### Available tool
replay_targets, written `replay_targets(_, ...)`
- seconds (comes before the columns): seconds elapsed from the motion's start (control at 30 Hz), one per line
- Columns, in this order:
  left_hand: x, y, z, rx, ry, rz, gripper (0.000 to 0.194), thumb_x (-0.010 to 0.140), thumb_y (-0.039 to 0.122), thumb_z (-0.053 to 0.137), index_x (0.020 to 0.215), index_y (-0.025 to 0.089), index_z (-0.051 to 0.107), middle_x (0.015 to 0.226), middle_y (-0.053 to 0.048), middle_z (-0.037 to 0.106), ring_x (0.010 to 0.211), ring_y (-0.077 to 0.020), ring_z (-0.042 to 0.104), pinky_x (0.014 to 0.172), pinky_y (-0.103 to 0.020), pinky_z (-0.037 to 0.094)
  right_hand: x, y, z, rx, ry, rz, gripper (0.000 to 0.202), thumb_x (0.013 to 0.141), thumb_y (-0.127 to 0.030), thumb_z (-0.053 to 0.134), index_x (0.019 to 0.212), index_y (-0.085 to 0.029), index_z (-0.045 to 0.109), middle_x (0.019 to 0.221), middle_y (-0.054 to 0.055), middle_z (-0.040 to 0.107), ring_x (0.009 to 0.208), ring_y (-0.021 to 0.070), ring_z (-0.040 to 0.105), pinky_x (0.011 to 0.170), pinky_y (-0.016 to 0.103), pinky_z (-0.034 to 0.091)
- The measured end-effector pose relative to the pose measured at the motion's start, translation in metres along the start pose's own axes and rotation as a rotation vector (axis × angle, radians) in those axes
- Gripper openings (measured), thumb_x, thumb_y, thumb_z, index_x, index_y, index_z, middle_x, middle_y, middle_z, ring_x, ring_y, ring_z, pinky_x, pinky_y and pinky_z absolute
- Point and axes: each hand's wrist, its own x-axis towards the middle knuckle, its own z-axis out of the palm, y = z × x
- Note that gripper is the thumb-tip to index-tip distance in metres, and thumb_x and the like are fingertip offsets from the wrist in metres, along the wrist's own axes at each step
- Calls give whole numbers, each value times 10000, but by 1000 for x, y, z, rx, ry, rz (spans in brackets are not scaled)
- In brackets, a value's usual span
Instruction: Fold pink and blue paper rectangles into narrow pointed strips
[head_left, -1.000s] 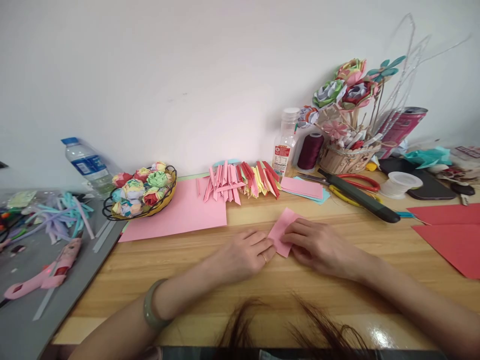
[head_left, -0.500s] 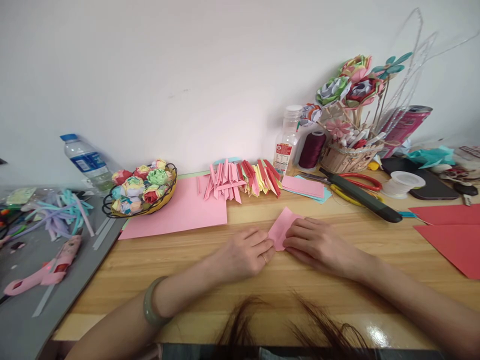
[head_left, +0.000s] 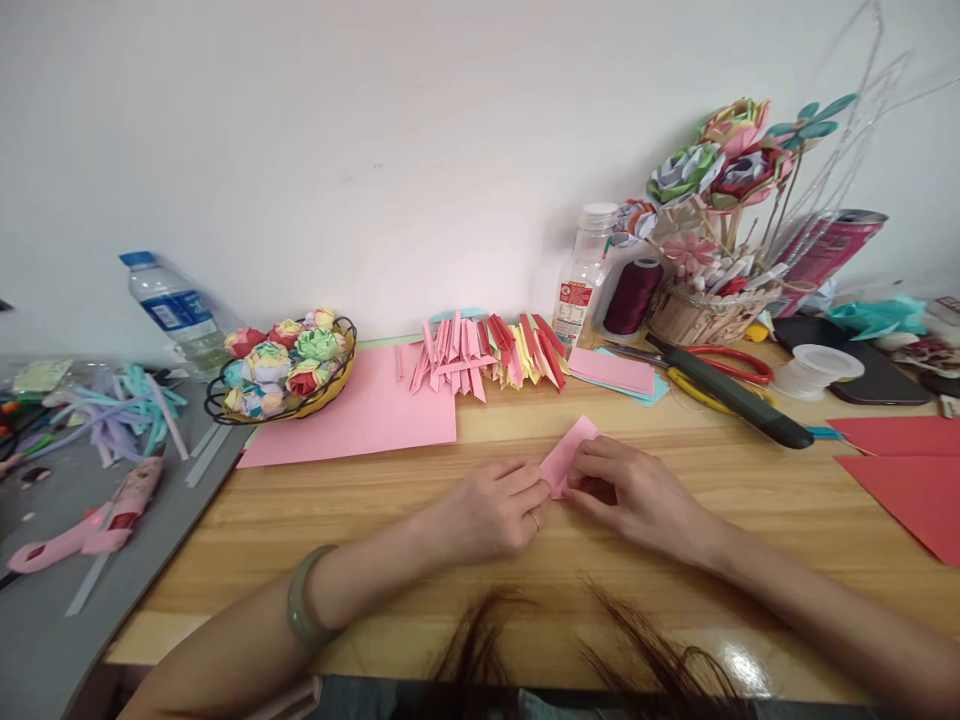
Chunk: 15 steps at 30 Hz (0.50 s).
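A small piece of pink paper (head_left: pixel 568 452) lies slanted on the wooden table between my hands, folded into a narrower strip. My left hand (head_left: pixel 499 507) holds its lower left end, fingers pressed together. On its right edge my right hand (head_left: pixel 626 490) is closed, with thumb and fingers curled at the paper. The fingertips hide part of both edges. Beyond the hands lies a row of folded pink paper pieces (head_left: pixel 456 358), with red and yellow folded pieces (head_left: pixel 527 350) beside it.
A basket of paper flowers (head_left: pixel 330 395) stands on a pink sheet (head_left: pixel 390 425) at left. A glue gun (head_left: pixel 112 515) lies on the grey surface. To the right are a utility knife (head_left: pixel 735 395), scissors (head_left: pixel 731 362), a thread spool (head_left: pixel 632 298) and red sheets (head_left: pixel 911 495).
The pink paper has gone from a wider piece to a narrower folded strip. My right hand's fingers have curled more and lifted slightly. The view has shifted a little.
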Motion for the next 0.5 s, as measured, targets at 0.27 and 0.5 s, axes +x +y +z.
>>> replay_targets(0.27, 0, 2, 1, -47, -14, -78, 227, 901, 127, 415, 825, 108, 628, 889, -67, 655, 890, -162, 575, 733, -277, 490, 0, 0, 3, -23, 1, 40, 140, 790, -191, 480, 664, -172, 539, 703, 55, 563, 678, 174, 492, 593, 275, 371)
replay_targets(0.5, -2, 4, 6, -125, -79, -162, 216, 921, 175, 395, 990, 120, 592, 904, -72, 613, 864, -160, 548, 721, -289, 479, 2, 1, 5, -3, 42, 8, 142, 785, -171, 479, 648, -175, 515, 686, 52, 543, 669, 172, 481, 589, 274, 376)
